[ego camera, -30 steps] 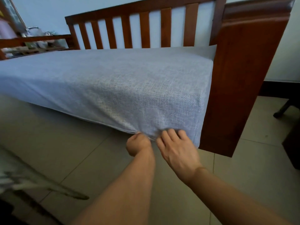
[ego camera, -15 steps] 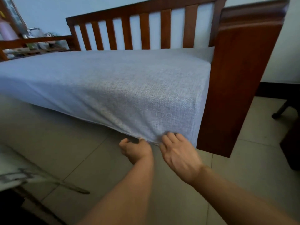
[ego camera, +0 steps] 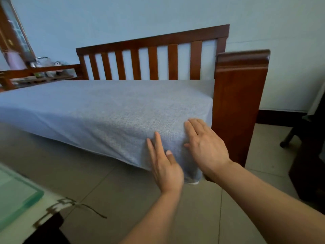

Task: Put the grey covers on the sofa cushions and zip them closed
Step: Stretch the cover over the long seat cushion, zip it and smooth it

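Grey cover fully over sofa cushion, centre frame; left hand and right hand flat, fingers straight, smoothing lower-right corner; zip not visible, likely near done

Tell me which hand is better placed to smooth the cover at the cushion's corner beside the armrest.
Right, probably. The right hand lies flat with straight fingers on the grey cover nearest the wooden armrest. The left hand sits lower on the front face, farther from that corner.
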`<action>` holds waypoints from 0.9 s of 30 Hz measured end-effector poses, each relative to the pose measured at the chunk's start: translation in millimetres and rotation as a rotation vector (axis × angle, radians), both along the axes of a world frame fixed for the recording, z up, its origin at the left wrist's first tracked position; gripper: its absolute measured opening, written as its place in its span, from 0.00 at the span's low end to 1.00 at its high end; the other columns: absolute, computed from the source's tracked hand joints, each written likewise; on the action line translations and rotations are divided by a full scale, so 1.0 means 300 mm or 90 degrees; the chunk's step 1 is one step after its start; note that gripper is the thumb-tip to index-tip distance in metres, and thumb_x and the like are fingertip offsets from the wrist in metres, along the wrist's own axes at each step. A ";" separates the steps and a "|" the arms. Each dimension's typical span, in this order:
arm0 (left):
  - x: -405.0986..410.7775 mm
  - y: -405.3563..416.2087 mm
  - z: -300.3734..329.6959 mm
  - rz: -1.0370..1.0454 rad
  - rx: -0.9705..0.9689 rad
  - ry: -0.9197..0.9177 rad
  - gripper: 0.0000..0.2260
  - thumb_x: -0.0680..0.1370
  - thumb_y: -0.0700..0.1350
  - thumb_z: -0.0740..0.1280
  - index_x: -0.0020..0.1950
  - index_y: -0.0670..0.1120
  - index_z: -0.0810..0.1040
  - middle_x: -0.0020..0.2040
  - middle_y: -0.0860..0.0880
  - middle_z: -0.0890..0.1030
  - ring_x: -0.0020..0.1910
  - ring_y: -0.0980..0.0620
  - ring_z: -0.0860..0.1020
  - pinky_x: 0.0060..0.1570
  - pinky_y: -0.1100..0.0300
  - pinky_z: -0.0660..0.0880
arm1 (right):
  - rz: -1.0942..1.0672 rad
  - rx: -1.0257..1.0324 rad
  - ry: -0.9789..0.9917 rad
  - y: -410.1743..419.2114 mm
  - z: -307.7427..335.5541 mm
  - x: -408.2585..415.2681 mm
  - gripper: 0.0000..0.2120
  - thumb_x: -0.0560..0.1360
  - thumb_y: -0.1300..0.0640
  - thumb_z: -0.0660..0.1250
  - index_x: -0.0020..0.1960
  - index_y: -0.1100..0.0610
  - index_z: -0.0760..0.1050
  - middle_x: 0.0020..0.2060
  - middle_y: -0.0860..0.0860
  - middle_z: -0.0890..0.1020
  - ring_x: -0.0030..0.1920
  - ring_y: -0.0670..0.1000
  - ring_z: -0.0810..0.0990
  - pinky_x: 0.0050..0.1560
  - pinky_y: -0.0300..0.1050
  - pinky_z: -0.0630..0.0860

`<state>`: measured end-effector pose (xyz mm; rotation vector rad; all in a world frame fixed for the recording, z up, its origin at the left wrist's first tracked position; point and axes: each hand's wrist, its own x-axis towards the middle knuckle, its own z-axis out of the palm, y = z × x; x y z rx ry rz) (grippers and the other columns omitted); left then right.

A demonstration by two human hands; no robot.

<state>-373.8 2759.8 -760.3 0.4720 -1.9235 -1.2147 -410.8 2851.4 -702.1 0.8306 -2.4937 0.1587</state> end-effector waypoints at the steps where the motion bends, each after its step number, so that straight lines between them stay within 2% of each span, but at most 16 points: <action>1: 0.004 -0.002 0.008 0.000 -0.010 -0.009 0.27 0.79 0.36 0.59 0.75 0.53 0.58 0.77 0.48 0.52 0.75 0.52 0.54 0.67 0.65 0.52 | -0.007 -0.010 -0.015 0.007 0.003 0.000 0.26 0.80 0.54 0.55 0.75 0.59 0.51 0.74 0.53 0.56 0.75 0.51 0.50 0.72 0.41 0.51; 3: 0.007 -0.009 0.034 -0.001 -0.019 -0.030 0.25 0.79 0.38 0.60 0.74 0.53 0.60 0.77 0.48 0.54 0.73 0.51 0.58 0.66 0.64 0.55 | -0.036 -0.056 -0.069 0.017 0.013 0.000 0.26 0.80 0.53 0.57 0.74 0.58 0.52 0.73 0.54 0.56 0.74 0.52 0.54 0.66 0.44 0.63; 4: 0.006 -0.008 0.047 -0.005 -0.017 -0.035 0.25 0.79 0.39 0.61 0.74 0.53 0.62 0.76 0.47 0.56 0.72 0.50 0.61 0.64 0.64 0.57 | -0.062 -0.091 -0.103 0.020 0.020 0.007 0.25 0.79 0.52 0.58 0.72 0.57 0.55 0.71 0.54 0.59 0.71 0.55 0.60 0.59 0.47 0.70; 5: 0.006 -0.005 0.061 -0.008 -0.009 -0.035 0.24 0.78 0.40 0.62 0.73 0.52 0.63 0.74 0.47 0.59 0.68 0.49 0.66 0.62 0.63 0.61 | -0.087 -0.128 -0.136 0.019 0.031 0.014 0.23 0.78 0.51 0.60 0.69 0.56 0.57 0.67 0.55 0.63 0.65 0.57 0.68 0.50 0.49 0.72; 6: 0.004 0.000 0.075 -0.009 0.001 -0.032 0.24 0.77 0.40 0.64 0.72 0.52 0.64 0.71 0.46 0.62 0.63 0.48 0.71 0.59 0.61 0.64 | -0.110 -0.159 -0.157 0.016 0.041 0.022 0.21 0.78 0.50 0.61 0.66 0.56 0.60 0.62 0.56 0.66 0.59 0.58 0.73 0.46 0.50 0.72; 7: 0.003 0.008 0.088 -0.007 0.005 -0.032 0.24 0.77 0.41 0.65 0.71 0.52 0.65 0.67 0.46 0.64 0.56 0.48 0.75 0.55 0.60 0.67 | -0.126 -0.185 -0.167 0.013 0.047 0.025 0.19 0.77 0.50 0.62 0.63 0.56 0.62 0.58 0.56 0.69 0.55 0.59 0.75 0.45 0.51 0.72; 9: -0.005 0.031 0.111 -0.001 -0.020 -0.034 0.23 0.75 0.41 0.68 0.68 0.53 0.68 0.60 0.48 0.64 0.45 0.52 0.73 0.48 0.63 0.66 | -0.144 -0.282 -0.182 0.016 0.053 0.023 0.17 0.76 0.49 0.64 0.58 0.58 0.66 0.54 0.56 0.74 0.52 0.59 0.77 0.49 0.52 0.74; 11: -0.012 0.048 0.126 0.006 -0.054 -0.027 0.22 0.73 0.41 0.70 0.65 0.53 0.72 0.55 0.51 0.62 0.41 0.56 0.69 0.45 0.67 0.63 | -0.161 -0.409 -0.241 0.021 0.061 0.015 0.16 0.75 0.48 0.65 0.55 0.60 0.69 0.53 0.57 0.77 0.52 0.60 0.77 0.51 0.52 0.74; 14: -0.015 0.059 0.140 0.014 -0.095 -0.011 0.19 0.71 0.39 0.71 0.60 0.52 0.75 0.52 0.52 0.62 0.43 0.53 0.71 0.44 0.67 0.63 | -0.184 -0.476 -0.330 0.014 0.073 -0.006 0.16 0.75 0.50 0.65 0.53 0.63 0.71 0.51 0.60 0.78 0.51 0.62 0.78 0.49 0.51 0.74; 16: -0.017 0.060 0.147 0.019 -0.112 -0.009 0.17 0.70 0.38 0.72 0.56 0.51 0.77 0.52 0.53 0.63 0.49 0.50 0.74 0.48 0.63 0.67 | -0.189 -0.477 -0.355 0.006 0.082 -0.019 0.13 0.75 0.53 0.63 0.50 0.64 0.73 0.48 0.60 0.79 0.48 0.62 0.78 0.44 0.48 0.72; 19: -0.024 0.058 0.150 0.030 -0.149 0.008 0.15 0.69 0.36 0.72 0.52 0.49 0.78 0.52 0.52 0.66 0.55 0.49 0.71 0.54 0.59 0.68 | -0.198 -0.480 -0.384 -0.002 0.098 -0.027 0.07 0.73 0.56 0.63 0.40 0.60 0.70 0.41 0.59 0.75 0.41 0.58 0.74 0.39 0.45 0.69; 21: -0.029 0.056 0.149 0.036 -0.177 0.016 0.14 0.67 0.35 0.72 0.50 0.48 0.79 0.54 0.50 0.70 0.56 0.49 0.69 0.56 0.58 0.68 | -0.224 -0.470 -0.388 -0.008 0.118 -0.026 0.06 0.72 0.56 0.64 0.41 0.58 0.71 0.45 0.59 0.77 0.46 0.60 0.78 0.41 0.47 0.72; 23: -0.030 0.051 0.147 0.033 -0.202 0.014 0.15 0.66 0.35 0.72 0.50 0.48 0.79 0.55 0.49 0.72 0.57 0.48 0.68 0.57 0.57 0.67 | -0.254 -0.433 -0.380 -0.020 0.136 -0.032 0.09 0.72 0.55 0.66 0.47 0.60 0.74 0.52 0.58 0.78 0.54 0.60 0.78 0.46 0.47 0.74; 25: -0.030 0.045 0.147 0.033 -0.235 0.006 0.16 0.66 0.35 0.72 0.51 0.48 0.78 0.56 0.50 0.74 0.58 0.48 0.68 0.56 0.58 0.65 | -0.272 -0.390 -0.361 -0.037 0.150 -0.038 0.14 0.71 0.54 0.67 0.53 0.60 0.75 0.55 0.57 0.77 0.57 0.60 0.77 0.48 0.46 0.74; 27: -0.032 0.039 0.151 0.032 -0.258 -0.010 0.17 0.66 0.36 0.72 0.53 0.48 0.77 0.57 0.51 0.74 0.60 0.49 0.68 0.57 0.58 0.64 | -0.277 -0.350 -0.334 -0.051 0.158 -0.045 0.14 0.71 0.55 0.67 0.53 0.60 0.75 0.55 0.57 0.77 0.58 0.60 0.76 0.48 0.47 0.74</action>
